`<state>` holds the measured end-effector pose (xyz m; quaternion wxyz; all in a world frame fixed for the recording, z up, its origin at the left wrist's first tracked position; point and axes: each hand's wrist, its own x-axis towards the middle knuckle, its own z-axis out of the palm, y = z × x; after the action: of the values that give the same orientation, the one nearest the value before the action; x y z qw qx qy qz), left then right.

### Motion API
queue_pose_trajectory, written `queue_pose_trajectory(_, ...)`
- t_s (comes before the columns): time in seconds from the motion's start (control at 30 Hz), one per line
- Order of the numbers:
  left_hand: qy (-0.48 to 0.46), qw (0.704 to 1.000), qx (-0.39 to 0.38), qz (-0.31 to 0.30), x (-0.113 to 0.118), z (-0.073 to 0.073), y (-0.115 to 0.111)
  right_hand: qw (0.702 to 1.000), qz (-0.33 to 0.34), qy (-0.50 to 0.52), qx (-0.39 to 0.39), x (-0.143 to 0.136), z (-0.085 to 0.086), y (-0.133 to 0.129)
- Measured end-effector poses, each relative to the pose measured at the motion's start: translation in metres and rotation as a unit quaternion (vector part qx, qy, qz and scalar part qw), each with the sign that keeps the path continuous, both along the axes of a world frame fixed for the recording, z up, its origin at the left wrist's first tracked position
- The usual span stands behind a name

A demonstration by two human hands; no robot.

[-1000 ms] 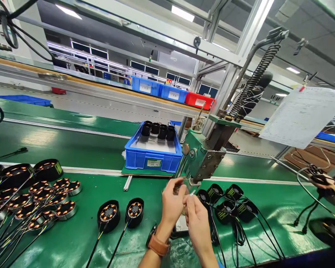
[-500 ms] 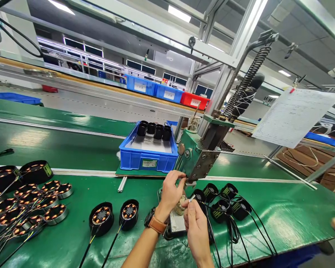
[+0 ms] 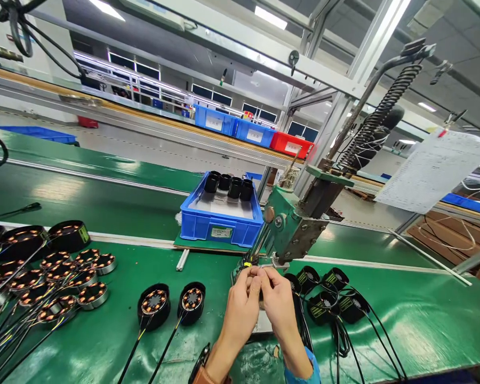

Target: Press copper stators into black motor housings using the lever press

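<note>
My left hand (image 3: 240, 301) and my right hand (image 3: 279, 298) meet fingertip to fingertip in front of the green hand press (image 3: 284, 218). Both are closed in a pinch, and whatever lies between the fingers is too hidden to name. Behind and below them, the base of the press (image 3: 264, 324) shows in part. Two black round housings with copper coils, one (image 3: 154, 305) and another (image 3: 192, 302), lie left of my hands with cables trailing toward me. Several black housings with cables (image 3: 322, 305) sit to the right of the press.
A blue bin (image 3: 220, 216) holding black cylinders stands behind my hands. Many copper-wound rings (image 3: 60, 272) with wires cover the left of the green table (image 3: 424, 314). Blue and red bins (image 3: 292, 145) line the shelf, and a paper sheet (image 3: 432, 170) hangs at right.
My hands have come together in front of the press; the small pale piece at my right fingertips is now hidden. The view has shifted, and the blurred hand at the far right is gone.
</note>
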<state>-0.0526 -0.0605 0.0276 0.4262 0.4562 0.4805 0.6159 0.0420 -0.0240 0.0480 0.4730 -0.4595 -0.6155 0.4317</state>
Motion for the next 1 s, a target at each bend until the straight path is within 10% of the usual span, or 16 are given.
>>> queue_pose_trajectory(0.2,-0.041,0.999,0.006,0.019,0.001,0.02,0.016,0.995,0.081,0.0,-0.056,0.023,0.014,-0.002)
queue_pose_trajectory(0.57,-0.139,0.99,-0.026,0.011,0.035,0.03,0.039,0.994,-0.103,0.017,-0.039,0.065,0.015,-0.014)
queue_pose_trajectory(1.0,-0.206,0.975,-0.088,0.013,0.045,0.048,0.032,0.982,-0.17,0.035,-0.07,0.102,-0.03,-0.034)
